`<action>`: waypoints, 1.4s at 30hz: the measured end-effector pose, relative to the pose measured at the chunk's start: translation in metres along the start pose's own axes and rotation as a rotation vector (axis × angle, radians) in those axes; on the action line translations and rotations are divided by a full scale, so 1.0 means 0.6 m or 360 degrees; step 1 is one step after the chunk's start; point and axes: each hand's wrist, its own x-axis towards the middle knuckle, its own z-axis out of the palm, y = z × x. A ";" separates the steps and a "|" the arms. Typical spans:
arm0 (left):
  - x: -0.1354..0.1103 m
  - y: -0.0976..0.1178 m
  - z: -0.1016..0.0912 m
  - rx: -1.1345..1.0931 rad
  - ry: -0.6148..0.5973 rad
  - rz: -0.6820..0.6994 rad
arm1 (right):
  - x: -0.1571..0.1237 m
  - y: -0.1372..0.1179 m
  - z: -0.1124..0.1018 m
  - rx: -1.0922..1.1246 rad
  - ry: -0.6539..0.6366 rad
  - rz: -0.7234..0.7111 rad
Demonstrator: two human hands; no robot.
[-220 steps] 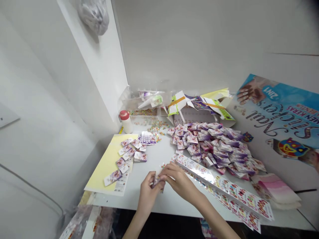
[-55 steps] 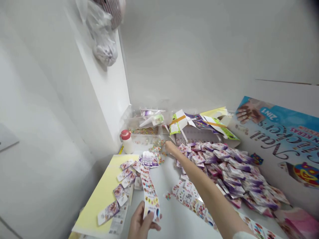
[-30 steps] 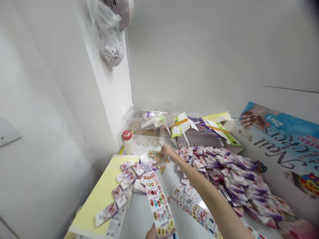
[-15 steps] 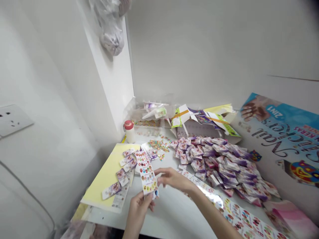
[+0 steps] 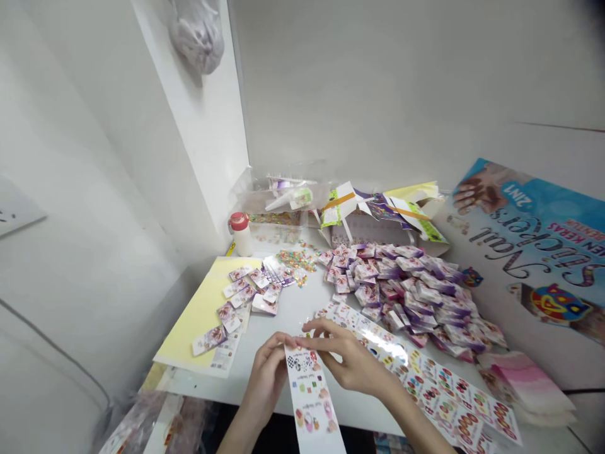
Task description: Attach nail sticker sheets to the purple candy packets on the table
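Note:
A white strip of nail stickers point(image 5: 309, 394), printed with rows of small coloured designs, hangs down toward the front edge of the table. My left hand point(image 5: 270, 372) grips its upper left end, thumb on the near side. On the other side, my right hand point(image 5: 347, 359) has its fingers bent over that same top edge, touching the strip close to the left fingertips. Part of the grip is hidden behind the strip. To the right, longer sticker sheets point(image 5: 416, 372) lie on the table, partly behind my right forearm.
A heap of small purple-and-white packets point(image 5: 401, 290) covers the right side. Several small cards point(image 5: 229, 315) lie on yellow paper point(image 5: 189, 328) at left. Behind are colourful bits point(image 5: 297, 260), a red-capped bottle point(image 5: 241, 236) and an open box point(image 5: 373, 233). A Nail Stickers board point(image 5: 529, 239) leans right.
Both hands have come nearer to me and closer together. The strip that stood pointing away now hangs toward me, with both hands at its top edge. The view has shifted slightly.

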 end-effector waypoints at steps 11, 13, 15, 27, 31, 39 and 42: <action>0.006 -0.013 -0.021 0.0506 -0.0010 0.0198 | 0.011 0.016 0.011 0.0546 0.0006 0.0234; 0.007 -0.014 -0.020 0.0513 -0.0005 0.0191 | 0.017 0.028 0.025 0.0754 0.0157 0.0406; 0.006 -0.013 -0.020 0.0496 -0.0015 0.0181 | 0.022 0.037 0.037 0.0994 0.0266 0.0581; 0.011 -0.009 -0.045 0.0332 0.0060 0.0135 | 0.025 0.041 0.045 0.0580 0.0169 0.0283; 0.012 -0.007 -0.040 0.0403 0.0115 0.0064 | 0.066 0.112 0.039 0.0354 0.0268 0.0606; 0.011 -0.013 -0.069 0.0532 0.0264 0.0245 | 0.104 0.186 0.052 -0.0563 -0.0174 0.0733; 0.014 -0.016 -0.079 0.0542 0.0299 0.0232 | 0.097 0.183 0.072 -0.0650 -0.0254 0.0747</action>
